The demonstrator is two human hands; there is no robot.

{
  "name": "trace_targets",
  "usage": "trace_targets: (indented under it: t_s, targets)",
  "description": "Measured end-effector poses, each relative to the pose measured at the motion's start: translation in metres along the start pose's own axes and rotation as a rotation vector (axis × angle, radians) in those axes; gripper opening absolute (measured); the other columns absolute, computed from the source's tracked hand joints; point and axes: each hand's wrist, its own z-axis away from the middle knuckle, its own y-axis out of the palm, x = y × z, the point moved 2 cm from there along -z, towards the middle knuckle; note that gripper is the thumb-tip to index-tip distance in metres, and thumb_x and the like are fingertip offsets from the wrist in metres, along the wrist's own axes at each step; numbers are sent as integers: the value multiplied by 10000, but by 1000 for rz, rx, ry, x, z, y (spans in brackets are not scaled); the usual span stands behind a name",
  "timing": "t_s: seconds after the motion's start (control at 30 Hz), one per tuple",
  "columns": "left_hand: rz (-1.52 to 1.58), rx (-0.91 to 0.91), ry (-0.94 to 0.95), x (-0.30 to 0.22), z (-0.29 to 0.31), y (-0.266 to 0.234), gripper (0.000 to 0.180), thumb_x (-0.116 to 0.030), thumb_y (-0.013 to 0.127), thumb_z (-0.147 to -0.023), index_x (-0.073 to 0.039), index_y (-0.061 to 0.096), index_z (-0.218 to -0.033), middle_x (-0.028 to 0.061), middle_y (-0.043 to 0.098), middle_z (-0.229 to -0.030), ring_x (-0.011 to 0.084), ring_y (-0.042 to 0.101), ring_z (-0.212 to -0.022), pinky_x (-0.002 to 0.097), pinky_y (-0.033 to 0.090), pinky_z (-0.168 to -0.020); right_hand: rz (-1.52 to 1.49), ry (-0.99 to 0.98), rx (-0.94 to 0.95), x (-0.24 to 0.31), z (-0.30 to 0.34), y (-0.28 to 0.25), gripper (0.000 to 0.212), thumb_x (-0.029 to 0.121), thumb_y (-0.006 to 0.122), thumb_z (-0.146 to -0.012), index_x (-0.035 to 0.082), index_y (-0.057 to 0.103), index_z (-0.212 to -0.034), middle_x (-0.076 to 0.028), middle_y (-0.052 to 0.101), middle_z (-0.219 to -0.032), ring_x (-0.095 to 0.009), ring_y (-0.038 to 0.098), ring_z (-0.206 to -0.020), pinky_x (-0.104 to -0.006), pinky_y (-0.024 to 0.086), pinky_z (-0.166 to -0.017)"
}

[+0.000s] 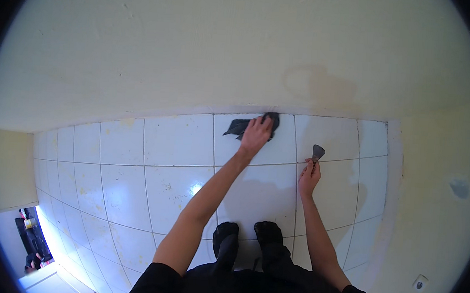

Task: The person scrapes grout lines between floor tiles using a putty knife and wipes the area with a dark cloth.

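My left hand (258, 133) presses a dark cloth (238, 127) onto the white floor tiles, close to where they meet the wall ahead. Part of the cloth bunches up beyond the fingers, and a loose flap spreads to the left. Off to the right, my right hand (309, 177) is closed round the handle of a putty knife (318, 152). Its flared grey blade points away from me, toward the wall; most of the handle is hidden in the fist.
Yellowish stains mark the tiled floor (181, 137), mostly to the left. A pale wall (198, 46) rises ahead, another (432, 214) at right with a socket (420, 283). My dark-covered feet (268, 233) stand behind the hands. A bright doorway with a white door (53, 283) is at lower left.
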Motion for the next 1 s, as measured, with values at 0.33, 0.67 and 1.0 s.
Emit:
trace_targets:
  t_s: [0.33,0.67,1.0]
  targets:
    - [-225,280,-892,200,174,-63,300,-114,615,-900,18,631,-1169,165,558,-1272,425,567,-1146,527,552,-889,69,-25,-5,-4,-5,-5,201,172,502,-1061,44,611,-951,62,428,-604,-27,391,-505,-230,314,-457]
    - [483,-6,-654,106,143,-98,590,-47,719,-731,-59,588,-1306,202,488,-1350,421,521,-1202,500,497,-988,108,-35,3,-6,-5,-4,196,157,507,-1056,41,609,-935,59,433,-609,-28,388,-510,-232,306,-458]
    - [699,472,-705,-33,30,-89,176,-97,628,-821,2,656,-963,200,672,-1084,400,619,-1091,480,496,-954,77,-8,18,-2,-4,-7,200,161,513,-1053,42,605,-920,58,430,-602,-31,389,-505,-235,316,-453]
